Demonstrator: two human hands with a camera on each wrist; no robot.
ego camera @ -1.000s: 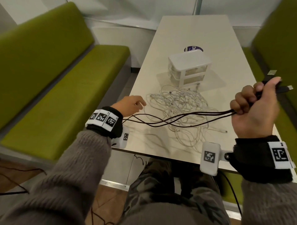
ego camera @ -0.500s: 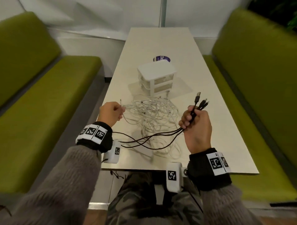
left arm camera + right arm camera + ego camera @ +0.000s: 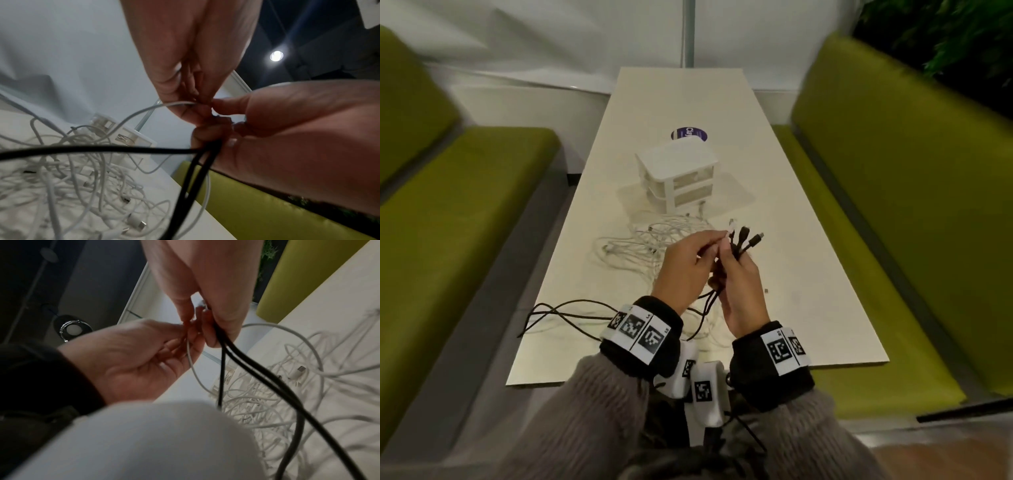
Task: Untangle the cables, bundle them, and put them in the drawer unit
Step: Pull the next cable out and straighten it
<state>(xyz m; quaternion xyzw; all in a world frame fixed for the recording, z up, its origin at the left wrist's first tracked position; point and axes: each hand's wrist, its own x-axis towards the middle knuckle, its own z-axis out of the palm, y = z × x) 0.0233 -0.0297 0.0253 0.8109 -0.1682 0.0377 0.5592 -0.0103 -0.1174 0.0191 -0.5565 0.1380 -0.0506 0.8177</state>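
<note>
The right hand (image 3: 739, 284) is clenched round the black cables (image 3: 741, 240), their plugs fanning out above the fist, while the left hand (image 3: 688, 270) pinches a white cable (image 3: 144, 110) end against them, at about 6 o'clock from the drawer unit (image 3: 678, 176). The black leads trail off toward 8 o'clock on the surface (image 3: 808, 274). Judging by this, the job is early: black ends are gathered, but no bundle is wound or tied. The white tangle (image 3: 647, 240) lies heaped just in front of the unit, unsorted, and both drawers look closed, with nothing from this heap stowed yet
</note>
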